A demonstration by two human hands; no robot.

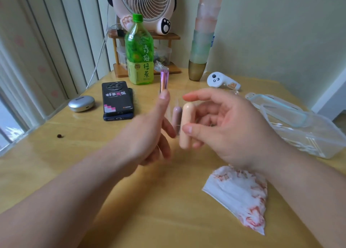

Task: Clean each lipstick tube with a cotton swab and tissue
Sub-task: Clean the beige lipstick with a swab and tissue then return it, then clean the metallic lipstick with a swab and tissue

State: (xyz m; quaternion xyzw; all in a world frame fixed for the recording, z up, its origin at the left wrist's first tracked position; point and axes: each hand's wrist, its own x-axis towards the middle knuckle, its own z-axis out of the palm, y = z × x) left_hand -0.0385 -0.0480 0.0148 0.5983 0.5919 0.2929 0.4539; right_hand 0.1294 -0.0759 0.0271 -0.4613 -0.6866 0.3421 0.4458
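Observation:
My right hand (230, 129) holds a peach lipstick tube (186, 122) upright above the table, with the thumb across its front and the fingers behind it. Just left of it my left hand (149, 135) is blurred, its fingers straight and holding nothing. A mauve lipstick tube (177, 116) stands between the two hands. Behind my left thumb a shiny pink-purple tube (164, 78) stands upright. A white tissue (241, 193) with red smears lies on the table under my right wrist. Cotton swabs (280, 125) lie in a clear plastic box (318, 141) at the right.
Two stacked phones (117, 101) and a silver earbud case (81, 103) lie at the left. A green tea bottle (139, 52), a fan on a wooden rack (148, 36), a stack of cups (204, 36) and a white controller (222, 82) stand at the back.

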